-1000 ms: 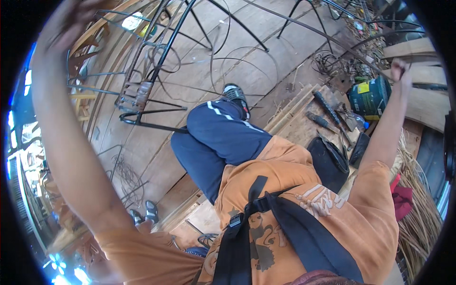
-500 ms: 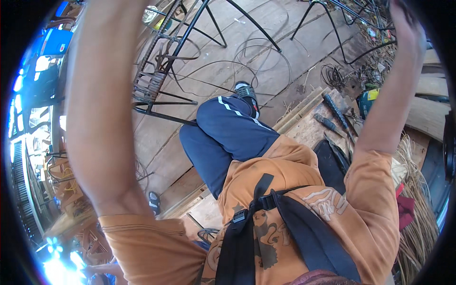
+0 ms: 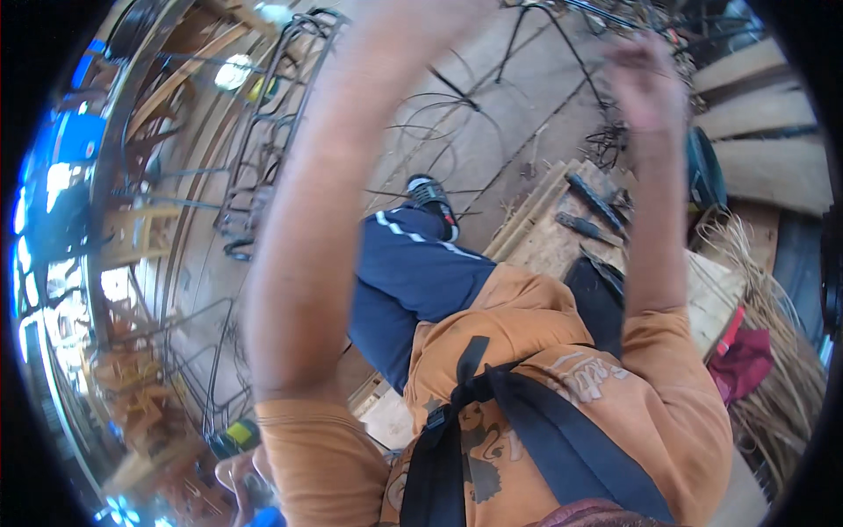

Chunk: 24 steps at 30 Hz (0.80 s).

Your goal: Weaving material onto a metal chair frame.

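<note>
My left hand (image 3: 439, 13) is raised to the top edge, partly cut off and smeared by motion, so its fingers cannot be read. My right hand (image 3: 645, 79) is held up at the upper right, also blurred. Its fingers look bent, but whether anything is in them cannot be made out. Left of my left forearm stands a black metal frame (image 3: 272, 114) with strips wound round part of it. Thin loops of cane or wire (image 3: 457, 132) lie on the floor between my arms.
Dark-handled hand tools (image 3: 597, 202) lie on a wooden board (image 3: 536, 241) beside my right forearm. A bundle of long dry strips (image 3: 773, 307) and a maroon cloth (image 3: 742, 364) are at the right. Another person's hand (image 3: 233, 474) shows at the lower left.
Both my arms have swung inward, the left one to the right and the right one to the left. The view has turned, and the metal frame sits farther left.
</note>
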Available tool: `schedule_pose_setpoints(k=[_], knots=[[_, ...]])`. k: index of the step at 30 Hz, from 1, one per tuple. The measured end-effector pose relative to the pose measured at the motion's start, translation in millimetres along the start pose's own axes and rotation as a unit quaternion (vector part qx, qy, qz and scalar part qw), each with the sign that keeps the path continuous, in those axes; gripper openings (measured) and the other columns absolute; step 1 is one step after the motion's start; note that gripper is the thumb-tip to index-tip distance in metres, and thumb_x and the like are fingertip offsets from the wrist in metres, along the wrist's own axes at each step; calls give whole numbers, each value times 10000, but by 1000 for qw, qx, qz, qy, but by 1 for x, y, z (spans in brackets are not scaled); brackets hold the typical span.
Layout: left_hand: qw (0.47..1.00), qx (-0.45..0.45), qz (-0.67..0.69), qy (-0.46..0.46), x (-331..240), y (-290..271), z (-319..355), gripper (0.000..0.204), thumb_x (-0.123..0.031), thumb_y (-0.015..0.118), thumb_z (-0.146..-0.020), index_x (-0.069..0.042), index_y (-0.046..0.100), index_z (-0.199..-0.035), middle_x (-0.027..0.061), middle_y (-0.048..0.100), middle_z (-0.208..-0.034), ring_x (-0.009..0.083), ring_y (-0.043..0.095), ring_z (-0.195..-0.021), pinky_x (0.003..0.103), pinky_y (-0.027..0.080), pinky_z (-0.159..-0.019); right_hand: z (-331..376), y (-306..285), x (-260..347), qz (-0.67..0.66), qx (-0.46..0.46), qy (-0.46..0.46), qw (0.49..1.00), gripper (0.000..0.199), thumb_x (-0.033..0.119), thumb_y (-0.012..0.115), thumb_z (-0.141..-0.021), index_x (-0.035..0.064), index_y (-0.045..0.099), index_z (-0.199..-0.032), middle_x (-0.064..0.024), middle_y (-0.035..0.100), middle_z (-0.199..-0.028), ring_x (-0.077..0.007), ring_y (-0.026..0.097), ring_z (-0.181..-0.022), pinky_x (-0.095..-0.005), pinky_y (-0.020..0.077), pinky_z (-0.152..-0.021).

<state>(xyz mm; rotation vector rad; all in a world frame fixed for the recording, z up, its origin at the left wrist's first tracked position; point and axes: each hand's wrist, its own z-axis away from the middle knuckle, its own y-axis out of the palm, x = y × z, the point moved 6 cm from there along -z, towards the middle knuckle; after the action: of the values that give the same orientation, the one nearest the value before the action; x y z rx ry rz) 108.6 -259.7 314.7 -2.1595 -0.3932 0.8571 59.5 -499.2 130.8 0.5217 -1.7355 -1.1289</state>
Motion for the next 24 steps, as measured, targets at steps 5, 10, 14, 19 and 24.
schedule_pose_setpoints(k=[5, 10, 14, 19, 24], knots=[[903, 317, 220, -189, 25, 77, 26, 329, -299, 505, -868, 11, 558, -967, 62, 578, -759, 140, 535, -624, 250, 451, -603, -11, 44, -39, -25, 104, 45, 993, 134, 56, 483, -866, -22, 588, -837, -118, 599, -830, -225, 557, -824, -332, 430, -842], [993, 79, -28, -82, 103, -49, 22, 387, -369, 562, -822, -48, 622, -1029, 69, 632, -867, 151, 564, -819, 271, 412, -778, -26, -218, 119, -69, -245, 10, 967, 110, -98, 434, -763, -83, 542, -780, -177, 575, -759, -277, 571, -717, -348, 490, -728], [899, 0, -402, -172, 199, -106, 42, 340, -307, 552, -823, -45, 606, -1033, 143, 637, -902, 266, 598, -854, 345, 437, -781, -5, -312, 163, -108, -237, -78, 962, 148, -65, 431, -766, -45, 574, -797, -174, 588, -800, -270, 560, -730, -363, 464, -697], [991, 1, -68, 114, 57, 40, 56, 403, -353, 574, -792, -22, 548, -1020, 183, 578, -953, 333, 545, -907, 408, 421, -789, 62, -130, 23, 73, -123, 113, 983, 111, 126, 603, -819, 27, 591, -867, -87, 596, -783, -211, 565, -728, -307, 478, -618], [994, 99, 47, 3, 6, 192, 120, 351, -363, 552, -800, -20, 585, -868, 198, 590, -808, 339, 576, -809, 426, 442, -701, 113, -77, -54, 123, -165, 149, 967, 158, 177, 571, -853, 40, 610, -921, -42, 614, -810, -155, 591, -720, -280, 508, -631]])
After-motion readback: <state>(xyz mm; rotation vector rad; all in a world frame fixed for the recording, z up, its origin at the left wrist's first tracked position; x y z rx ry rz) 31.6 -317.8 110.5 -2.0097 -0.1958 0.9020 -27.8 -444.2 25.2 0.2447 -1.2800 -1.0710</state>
